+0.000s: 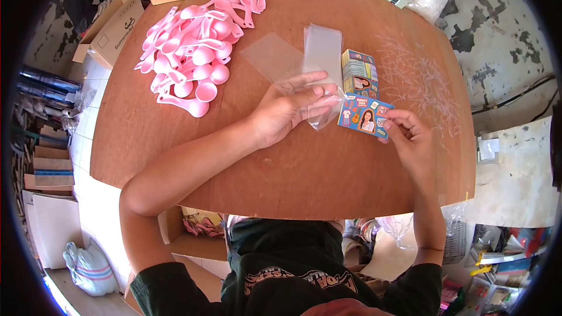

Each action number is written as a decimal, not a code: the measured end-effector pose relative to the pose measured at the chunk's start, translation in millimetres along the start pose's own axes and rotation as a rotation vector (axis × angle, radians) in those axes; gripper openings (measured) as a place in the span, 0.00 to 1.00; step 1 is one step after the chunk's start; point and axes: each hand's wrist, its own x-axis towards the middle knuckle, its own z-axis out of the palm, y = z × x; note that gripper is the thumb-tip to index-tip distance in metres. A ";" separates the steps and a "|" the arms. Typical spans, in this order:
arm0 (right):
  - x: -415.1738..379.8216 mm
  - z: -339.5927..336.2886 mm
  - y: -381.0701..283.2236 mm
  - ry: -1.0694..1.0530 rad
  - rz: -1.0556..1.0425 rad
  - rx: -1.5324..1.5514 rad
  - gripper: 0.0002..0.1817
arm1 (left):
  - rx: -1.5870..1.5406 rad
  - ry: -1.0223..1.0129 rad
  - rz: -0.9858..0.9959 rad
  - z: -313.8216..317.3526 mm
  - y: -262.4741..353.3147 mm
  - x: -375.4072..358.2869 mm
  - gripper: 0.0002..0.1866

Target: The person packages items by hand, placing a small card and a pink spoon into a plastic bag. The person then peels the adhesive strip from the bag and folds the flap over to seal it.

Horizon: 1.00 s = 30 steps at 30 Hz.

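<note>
left hand [293,105]: fingers gripping clear bag [321,119] above table [263,178]. right hand [411,131]: fingers pinching blue card [364,118] by right end, left end against bag; whether inside, cannot tell. card stack [359,69] just beyond. pink scoops [199,52] heaped left.

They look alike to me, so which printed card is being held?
The blue card nearest the person, its right end pinched by the right hand; the others lie in the stack beyond it.
</note>
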 end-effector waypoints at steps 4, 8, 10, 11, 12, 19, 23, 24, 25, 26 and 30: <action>-8.1 19.7 -14.1 0.007 0.063 0.256 0.13 | -0.007 0.031 0.047 3.4 -0.2 -0.7 0.29; -12.1 31.4 -13.7 0.012 0.264 0.409 0.13 | -0.008 0.059 0.059 6.0 -0.6 -0.8 0.29; -12.8 34.7 -13.1 -0.030 0.338 0.439 0.13 | -0.009 0.071 0.071 5.5 -1.0 -0.5 0.26; -14.0 36.8 -13.7 -0.046 0.358 0.471 0.13 | -0.008 0.071 0.072 3.8 -2.4 0.3 0.26; -15.2 39.2 -14.4 -0.063 0.377 0.503 0.13 | -0.003 0.063 0.097 2.8 -3.5 1.0 0.24; -20.4 49.9 -17.9 -0.096 0.324 0.478 0.12 | -0.006 0.123 0.091 6.7 -3.1 -2.3 0.19; -25.6 51.5 -21.1 -0.108 0.283 0.439 0.11 | 0.019 0.145 0.110 5.9 -4.9 -2.3 0.19; -27.0 51.9 -21.3 -0.111 0.270 0.413 0.10 | 0.017 0.149 0.106 5.4 -5.2 -1.3 0.19; -28.2 52.5 -20.5 -0.112 0.270 0.413 0.10 | 0.014 0.153 0.103 4.8 -5.6 -0.6 0.19; -29.2 53.2 -19.1 -0.114 0.229 0.377 0.10 | 0.013 0.153 0.103 4.0 -6.1 -0.4 0.19; -27.7 55.8 -19.4 -0.108 0.155 0.315 0.10 | 0.018 0.119 0.118 5.8 -5.3 0.1 0.20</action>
